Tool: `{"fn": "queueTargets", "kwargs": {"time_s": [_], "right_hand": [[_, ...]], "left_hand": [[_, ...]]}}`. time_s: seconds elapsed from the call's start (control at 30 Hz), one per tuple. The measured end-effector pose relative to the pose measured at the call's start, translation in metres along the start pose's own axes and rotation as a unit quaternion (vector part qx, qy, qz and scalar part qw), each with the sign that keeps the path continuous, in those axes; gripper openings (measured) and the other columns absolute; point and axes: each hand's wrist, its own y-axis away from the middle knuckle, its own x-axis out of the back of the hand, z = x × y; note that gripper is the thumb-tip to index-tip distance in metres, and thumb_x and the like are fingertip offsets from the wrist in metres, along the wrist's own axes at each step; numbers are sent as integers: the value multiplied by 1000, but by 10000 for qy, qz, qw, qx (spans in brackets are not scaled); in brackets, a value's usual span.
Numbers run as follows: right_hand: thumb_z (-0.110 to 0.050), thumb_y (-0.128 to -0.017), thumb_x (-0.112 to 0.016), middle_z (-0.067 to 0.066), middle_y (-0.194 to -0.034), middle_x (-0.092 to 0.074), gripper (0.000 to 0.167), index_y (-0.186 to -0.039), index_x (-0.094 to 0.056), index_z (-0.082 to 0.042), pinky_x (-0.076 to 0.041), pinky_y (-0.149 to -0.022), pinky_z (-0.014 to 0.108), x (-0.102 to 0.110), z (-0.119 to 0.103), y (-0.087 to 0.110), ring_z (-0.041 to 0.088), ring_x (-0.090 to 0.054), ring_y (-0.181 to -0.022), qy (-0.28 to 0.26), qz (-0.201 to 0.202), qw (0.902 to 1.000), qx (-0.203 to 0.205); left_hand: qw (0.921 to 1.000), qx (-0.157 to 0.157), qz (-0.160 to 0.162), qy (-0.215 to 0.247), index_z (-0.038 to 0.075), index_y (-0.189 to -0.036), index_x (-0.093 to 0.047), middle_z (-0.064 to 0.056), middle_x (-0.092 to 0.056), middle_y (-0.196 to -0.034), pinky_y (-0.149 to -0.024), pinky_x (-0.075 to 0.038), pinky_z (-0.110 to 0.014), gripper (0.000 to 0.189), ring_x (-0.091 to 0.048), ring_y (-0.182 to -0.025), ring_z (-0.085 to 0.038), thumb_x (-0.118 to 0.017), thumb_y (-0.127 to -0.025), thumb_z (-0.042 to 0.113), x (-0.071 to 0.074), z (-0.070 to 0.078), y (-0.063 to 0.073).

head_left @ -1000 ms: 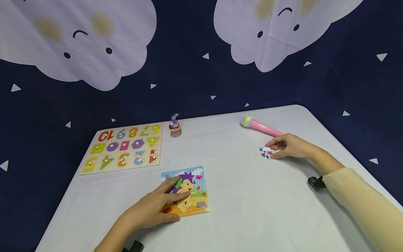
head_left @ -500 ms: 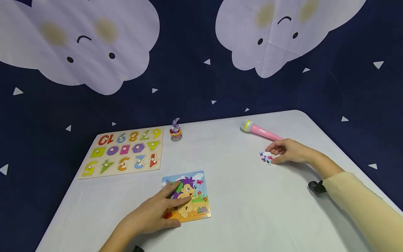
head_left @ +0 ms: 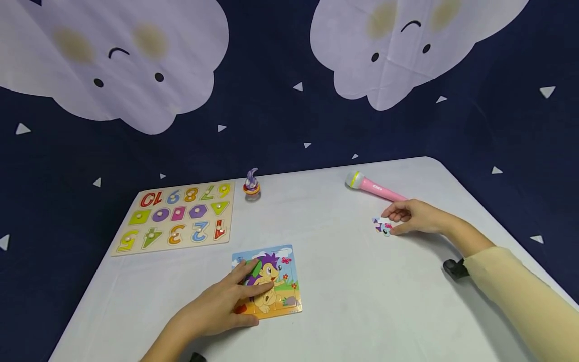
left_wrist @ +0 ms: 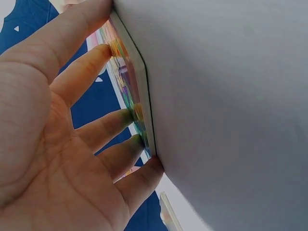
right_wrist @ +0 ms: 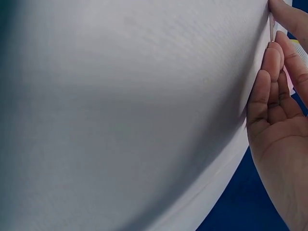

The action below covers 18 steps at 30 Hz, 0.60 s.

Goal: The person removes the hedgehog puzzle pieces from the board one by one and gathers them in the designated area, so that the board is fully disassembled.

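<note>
In the head view a square jigsaw puzzle (head_left: 289,274) with a purple-haired hedgehog picture lies flat near the table's front. My left hand (head_left: 217,304) rests over its left side, fingers spread and fairly straight; the left wrist view (left_wrist: 101,115) is left out of sight of the upper picture. Fingertips (left_wrist: 136,143) touch the puzzle's face and edge there. Farther right, a small jigsaw piece (head_left: 382,227) with a butterfly and purple patches lies at table level. My right hand (head_left: 420,217) pinches it between thumb and index finger, other fingers curled. Its thin edge (right_wrist: 271,28) shows in the right wrist view.
A pink toy microphone (head_left: 375,187) lies just behind my right hand. At the back left is a wooden number-and-shape board (head_left: 174,221) with knobs. Beside it stands a small purple figurine (head_left: 252,186). A dark cloud-print backdrop (head_left: 267,100) hangs behind the white table (head_left: 344,281).
The head view has shifted slightly, so the scene sits a little lower in it. Both hands keep their places on the puzzle and the piece.
</note>
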Motion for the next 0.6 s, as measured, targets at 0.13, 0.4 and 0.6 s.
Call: {"fn": "queueTargets", "kwargs": {"time_s": [0.13,0.4,0.6], "right_hand": [[-13,-86,-90,5,-102,-66,44,-122,-71,3,-53,-82,14,0,1,0,7,-60,-92,34,30,10000,61],[-14,-85,-91,6,-102,-66,45,-122,-72,0,-52,-83,15,-1,5,-1,6,-59,-92,61,19,10000,43],[-15,-85,-91,7,-103,-66,45,-123,-72,0,-53,-83,15,1,4,0,7,-59,-93,82,39,10000,-1]], "left_hand": [[10000,-8,14,6,46,-152,-59,-9,-25,-180,-122,-37,-73,65,-23,-164,-50,-84,-91,50,0,1,0],[10000,-18,4,-42,45,-152,-59,-10,-25,-180,-122,-39,-72,66,-25,-164,-47,-84,-91,50,0,2,0],[9999,-41,41,-107,46,-152,-58,-9,-25,-179,-122,-40,-71,66,-26,-164,-48,-84,-91,50,0,2,-1]]}}
